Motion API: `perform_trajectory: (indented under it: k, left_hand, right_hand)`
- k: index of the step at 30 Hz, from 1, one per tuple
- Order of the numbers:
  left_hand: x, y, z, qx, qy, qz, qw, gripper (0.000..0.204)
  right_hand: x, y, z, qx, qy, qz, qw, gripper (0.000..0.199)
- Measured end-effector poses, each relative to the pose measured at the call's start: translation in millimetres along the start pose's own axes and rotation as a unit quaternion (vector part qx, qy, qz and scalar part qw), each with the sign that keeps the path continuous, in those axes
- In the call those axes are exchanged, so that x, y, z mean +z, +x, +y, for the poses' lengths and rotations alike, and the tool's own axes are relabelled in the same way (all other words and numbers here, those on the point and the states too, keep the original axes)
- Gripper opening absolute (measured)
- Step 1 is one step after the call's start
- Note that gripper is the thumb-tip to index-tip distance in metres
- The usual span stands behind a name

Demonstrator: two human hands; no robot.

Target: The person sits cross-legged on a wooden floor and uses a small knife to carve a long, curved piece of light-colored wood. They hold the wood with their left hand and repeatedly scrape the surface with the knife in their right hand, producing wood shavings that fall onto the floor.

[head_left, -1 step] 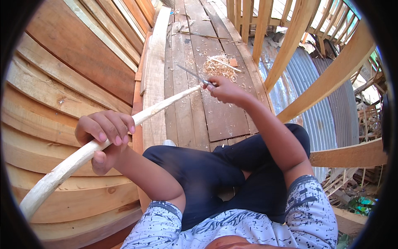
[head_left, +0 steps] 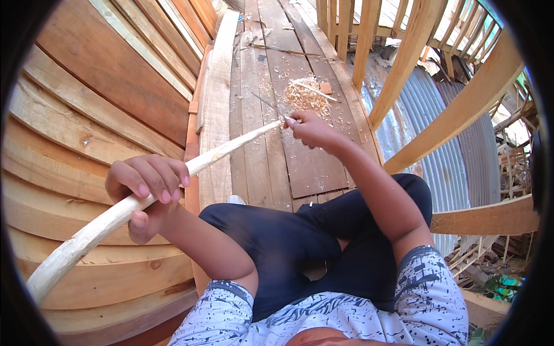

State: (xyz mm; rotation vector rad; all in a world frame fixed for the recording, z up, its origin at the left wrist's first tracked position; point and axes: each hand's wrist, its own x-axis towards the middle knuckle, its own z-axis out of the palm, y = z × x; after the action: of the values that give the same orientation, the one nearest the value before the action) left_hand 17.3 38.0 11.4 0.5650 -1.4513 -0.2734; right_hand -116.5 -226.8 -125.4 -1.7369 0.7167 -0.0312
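A long, pale peeled wooden stick [head_left: 222,151] runs from the lower left up to the middle of the view, tapering toward its far end. My left hand [head_left: 149,187] is wrapped around it partway along, fingers over the top and thumb below. At the stick's far tip, my right hand [head_left: 312,129] is closed on a thin-bladed knife [head_left: 267,104]; most of the handle is hidden in the fist. The blade points away and to the left, close to the tip. I cannot tell whether blade and wood touch.
Curled wood shavings [head_left: 309,95] lie on the plank floor [head_left: 277,167] beyond my right hand, with a small reddish wood block [head_left: 326,88] among them. A board wall [head_left: 75,144] rises on the left. Wooden railing posts [head_left: 407,63] stand at the right, above corrugated metal sheets [head_left: 424,115].
My right hand and the knife have shifted slightly down toward me, and the blade sits nearer the stick's tip. My left hand keeps its hold in nearly the same place.
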Motion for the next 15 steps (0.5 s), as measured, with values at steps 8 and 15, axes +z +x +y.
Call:
perform_trajectory:
  k: [8, 15]
  left_hand:
    - [1.0, 0.1, -26.8, 0.034, 0.056, 0.032, 0.997, 0.038]
    - [19.4, 4.5, -45.5, 0.078, 0.273, 0.266, 0.921, 0.02]
  right_hand:
    - [63.2, 51.2, 62.2, 0.043, 0.065, 0.014, 0.997, 0.049]
    - [81.5, -3.0, -26.1, -0.058, -0.084, 0.085, 0.991, 0.063]
